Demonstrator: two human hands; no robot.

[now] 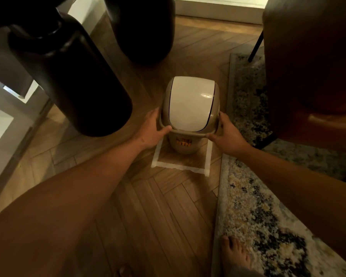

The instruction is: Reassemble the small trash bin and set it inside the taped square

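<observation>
Head view: two hands, left (pixel 150 130) and right (pixel 229 134), grip tight on one lidded bin (pixel 189 108) over one taped square (pixel 180 166).

This is a home. A wood floor (pixel 158 206) fills the middle, a patterned rug (pixel 254 206) lies at the right, and a brown chair (pixel 312 62) sits upper right.

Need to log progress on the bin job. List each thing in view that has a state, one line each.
Trash bin: upright, assembled, base within the taped outline.
Swing lid: fitted on top, closed.
Taped square: on the wood floor, far edge hidden by the bin.
Left hand: gripping the bin's rim on its left side.
Right hand: gripping the rim on its right side.
Rug: flat, beside the tape.
</observation>
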